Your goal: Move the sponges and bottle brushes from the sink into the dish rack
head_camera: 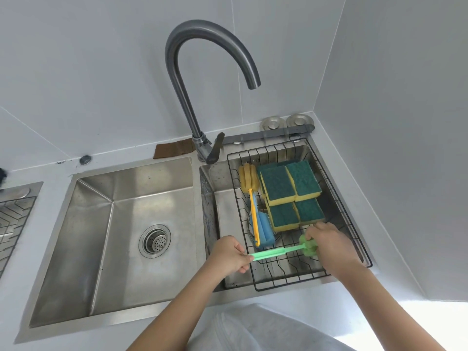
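A black wire dish rack [354, 221] sits in the right basin. Inside it lie several green-and-yellow sponges [291, 188] at the back, a yellow bottle brush [249, 183] on the left and a blue bottle brush [263, 229] under its handle. A green bottle brush [278, 252] lies crosswise over the rack's front. My left hand [230, 254] pinches its handle end. My right hand [329, 247] grips its green foam head [306, 245]. The left sink basin [126, 224] holds no sponge or brush.
A tall curved faucet [192, 97] rises behind the divider between the basins. The drain strainer [155, 239] sits in the left basin. Two round metal lids [287, 122] lie behind the rack. A ribbed drainboard [12, 219] is at far left.
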